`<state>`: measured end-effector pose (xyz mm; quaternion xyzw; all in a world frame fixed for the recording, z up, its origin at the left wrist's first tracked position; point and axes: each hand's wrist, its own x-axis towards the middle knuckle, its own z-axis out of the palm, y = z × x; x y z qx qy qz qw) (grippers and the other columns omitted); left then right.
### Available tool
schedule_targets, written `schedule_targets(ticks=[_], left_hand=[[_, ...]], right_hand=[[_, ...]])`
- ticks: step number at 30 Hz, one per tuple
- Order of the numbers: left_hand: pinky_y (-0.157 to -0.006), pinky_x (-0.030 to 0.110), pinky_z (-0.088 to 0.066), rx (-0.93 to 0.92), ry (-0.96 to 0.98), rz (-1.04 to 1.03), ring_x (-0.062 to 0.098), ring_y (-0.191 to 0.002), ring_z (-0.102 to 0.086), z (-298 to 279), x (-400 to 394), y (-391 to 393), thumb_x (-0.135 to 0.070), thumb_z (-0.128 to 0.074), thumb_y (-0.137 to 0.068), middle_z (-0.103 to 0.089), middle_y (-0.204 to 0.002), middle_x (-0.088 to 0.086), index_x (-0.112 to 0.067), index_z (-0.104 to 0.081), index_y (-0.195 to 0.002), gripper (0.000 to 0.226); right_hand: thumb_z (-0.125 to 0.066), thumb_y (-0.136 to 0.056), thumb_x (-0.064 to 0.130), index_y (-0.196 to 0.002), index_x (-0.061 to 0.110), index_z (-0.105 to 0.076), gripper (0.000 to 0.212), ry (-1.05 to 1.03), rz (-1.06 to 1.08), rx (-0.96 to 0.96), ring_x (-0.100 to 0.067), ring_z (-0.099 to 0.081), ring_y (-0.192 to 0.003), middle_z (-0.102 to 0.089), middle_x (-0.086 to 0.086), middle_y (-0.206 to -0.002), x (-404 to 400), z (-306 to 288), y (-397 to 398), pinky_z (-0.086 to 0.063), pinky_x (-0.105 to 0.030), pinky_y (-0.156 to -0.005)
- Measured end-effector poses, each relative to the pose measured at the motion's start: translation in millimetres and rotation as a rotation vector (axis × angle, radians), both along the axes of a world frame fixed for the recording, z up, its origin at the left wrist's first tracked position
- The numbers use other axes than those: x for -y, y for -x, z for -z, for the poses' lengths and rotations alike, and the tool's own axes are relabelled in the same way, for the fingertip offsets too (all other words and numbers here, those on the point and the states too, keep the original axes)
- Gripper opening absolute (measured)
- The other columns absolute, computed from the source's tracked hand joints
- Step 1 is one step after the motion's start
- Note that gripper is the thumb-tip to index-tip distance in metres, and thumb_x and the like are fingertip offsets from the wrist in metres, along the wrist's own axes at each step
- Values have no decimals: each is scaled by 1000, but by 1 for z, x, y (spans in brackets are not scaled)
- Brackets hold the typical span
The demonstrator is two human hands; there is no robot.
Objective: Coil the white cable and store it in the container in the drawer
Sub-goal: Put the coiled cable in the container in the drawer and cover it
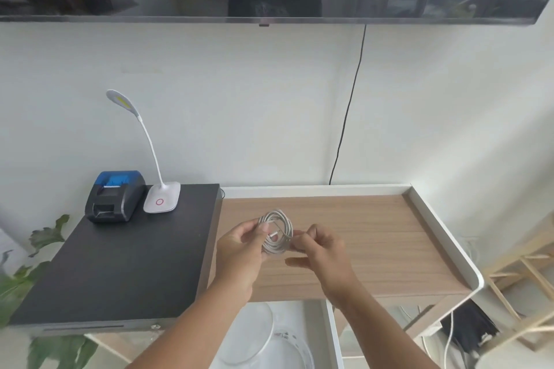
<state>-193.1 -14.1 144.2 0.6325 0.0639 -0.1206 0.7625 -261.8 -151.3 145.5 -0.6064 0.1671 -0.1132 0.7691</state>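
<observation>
Both hands' grip (pixel 239 244) (pixel 322 249) seemingly around cable (pixel 277 232)

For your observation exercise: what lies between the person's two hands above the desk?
In the head view, the coiled white cable lies between them: the left hand grips its left side and the right hand pinches its right side, above the wooden desk.

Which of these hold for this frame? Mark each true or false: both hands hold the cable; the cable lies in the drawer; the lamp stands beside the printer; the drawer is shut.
1. Both hands hold the cable. True: the left hand and right hand pinch the coiled cable.
2. The cable lies in the drawer. False: it is held above the desk.
3. The lamp stands beside the printer. True.
4. The drawer is shut. False: it is open below the desk.
</observation>
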Motion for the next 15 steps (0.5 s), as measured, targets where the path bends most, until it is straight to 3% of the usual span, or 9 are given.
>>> schedule_targets(ticks=[2, 5, 7, 10, 12, 15], left_hand=[[-66, 27, -63, -44, -23, 72, 20, -90, -79, 19, -11, 6, -10, -70, -97, -82, -93, 5, -10, -74, -109, 12], [-68, 29, -63, -109, -64, 146, 22, -92, -79, 49, -23, 16, -11, -68, -99, -82, -96, 7, -8, -73, -108, 11], [-67, 31, -64, -170, -101, 166, 25, -89, -80, 69, -30, 23, -11, -67, -99, -82, -95, 9, -9, -74, -103, 8], [-64, 31, -63, -246, -193, 181, 21, -83, -80, 102, -40, 34, -14, -68, -99, -82, -89, 8, -14, -75, -95, 8], [-62, 30, -63, -254, -318, 206, 17, -77, -78, 124, -46, 43, -21, -69, -98, -80, -89, 7, -17, -75, -96, 8], [-67, 33, -65, -231, -493, 269, 17, -78, -74, 155, -53, 59, -26, -66, -99, -77, -90, 6, -15, -75, -104, 15]], right_hand=[[-65, -92, -2, -64, 16, -47, 38, -110, -85, -77, -40, -76, -99, -77, -24, -98, 2, 21, 9, -62, -42, -70], [-68, -93, -1, -76, 13, -49, 29, -184, -131, -170, -40, -75, -97, -73, -28, -96, 1, 48, 24, -62, -39, -67], [-70, -93, -1, -96, 6, -54, 17, -178, -130, -220, -41, -75, -94, -72, -32, -102, -3, 65, 33, -64, -41, -71], [-63, -99, 1, -127, 4, -64, 28, -52, -227, -292, -41, -72, -104, -69, -33, -116, -10, 95, 47, -62, -44, -87], [-56, -102, 2, -124, 6, -70, 26, 41, -272, -347, -36, -72, -104, -71, -29, -117, -17, 113, 56, -62, -43, -90], [-54, -101, 0, -119, 4, -71, 25, 87, -254, -477, -23, -70, -89, -71, -28, -114, -27, 145, 69, -63, -39, -84]])
